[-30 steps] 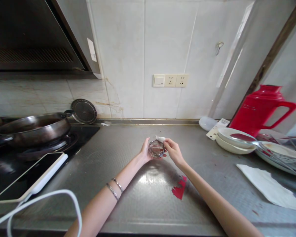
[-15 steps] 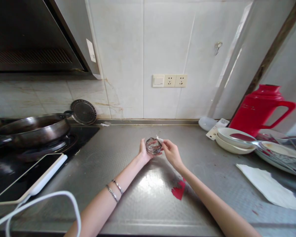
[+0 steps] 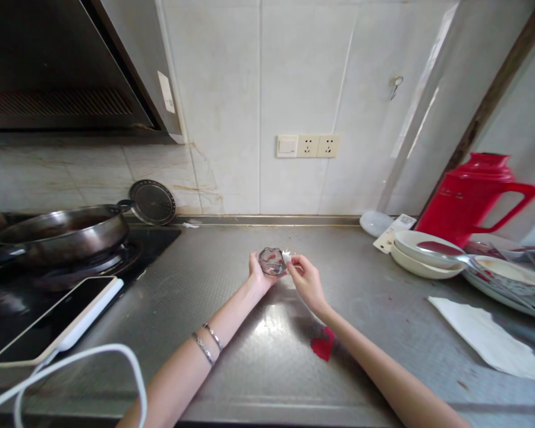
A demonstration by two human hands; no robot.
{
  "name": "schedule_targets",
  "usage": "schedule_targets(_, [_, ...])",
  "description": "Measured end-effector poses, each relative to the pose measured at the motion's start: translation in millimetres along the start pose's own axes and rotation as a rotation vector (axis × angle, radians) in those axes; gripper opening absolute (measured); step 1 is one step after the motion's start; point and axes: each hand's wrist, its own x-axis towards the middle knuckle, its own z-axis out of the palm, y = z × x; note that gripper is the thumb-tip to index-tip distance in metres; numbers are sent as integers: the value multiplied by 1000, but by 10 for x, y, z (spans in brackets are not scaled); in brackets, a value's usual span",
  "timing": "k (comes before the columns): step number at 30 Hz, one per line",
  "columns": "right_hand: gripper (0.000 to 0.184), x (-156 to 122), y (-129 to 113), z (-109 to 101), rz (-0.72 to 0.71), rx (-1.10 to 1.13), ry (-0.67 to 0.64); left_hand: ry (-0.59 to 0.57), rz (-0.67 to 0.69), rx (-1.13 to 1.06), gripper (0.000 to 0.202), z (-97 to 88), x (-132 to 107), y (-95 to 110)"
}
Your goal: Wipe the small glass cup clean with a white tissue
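Note:
My left hand (image 3: 257, 274) holds up a small see-through glass bowl (image 3: 271, 262) with a wavy, dark-looking rim. Its fingers curl beneath and around the bowl, partly hidden by it. In a pinch between thumb and fingers, my right hand (image 3: 307, 280) has a small white scrap of tissue (image 3: 286, 257), held against the bowl's right rim. Both hands are over the middle of the steel counter (image 3: 232, 333). A torn red scrap (image 3: 323, 343) lies on the counter beside my right forearm.
On the left, a steel pan (image 3: 66, 230) sits on the stove, near a phone (image 3: 56, 321) with a white cable (image 3: 116, 349). To the right are a red thermos jug (image 3: 468, 196), stacked white bowls (image 3: 423, 261), a patterned dish (image 3: 508, 276) and a white paper sheet (image 3: 485, 336).
The bowl has shifted slightly left and tilted a little. My right hand has moved slightly left with the tissue, which stays at the bowl's right rim.

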Motion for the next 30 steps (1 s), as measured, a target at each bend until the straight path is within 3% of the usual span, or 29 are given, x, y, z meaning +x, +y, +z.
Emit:
schedule_targets(6, [14,-81,-84,14,-217,-152,-7,5,-11,-74,50,20,3,29])
schedule_targets(11, [13,-152,-166,68,-467,-266,-117,-60,-32,0,53,41,-22,26])
schedule_targets(15, [12,-130,-236,25,-480,-249,-105,-84,-11,-1,50,66,-56,26])
schedule_targets(18, [8,-49,-228,-69,-349,-191,-2,-91,18,-38,47,69,-79,30])
schedule_targets(23, [14,111,-55,-165,96,116,152,-147,27,-14,48,65,-114,50])
schedule_targets(26, [11,148,57,-133,327,359,136,-169,59,45,37,82,-121,66])
schedule_targets(30, [8,105,44,-28,518,557,10,-166,161,81,22,98,-109,57])
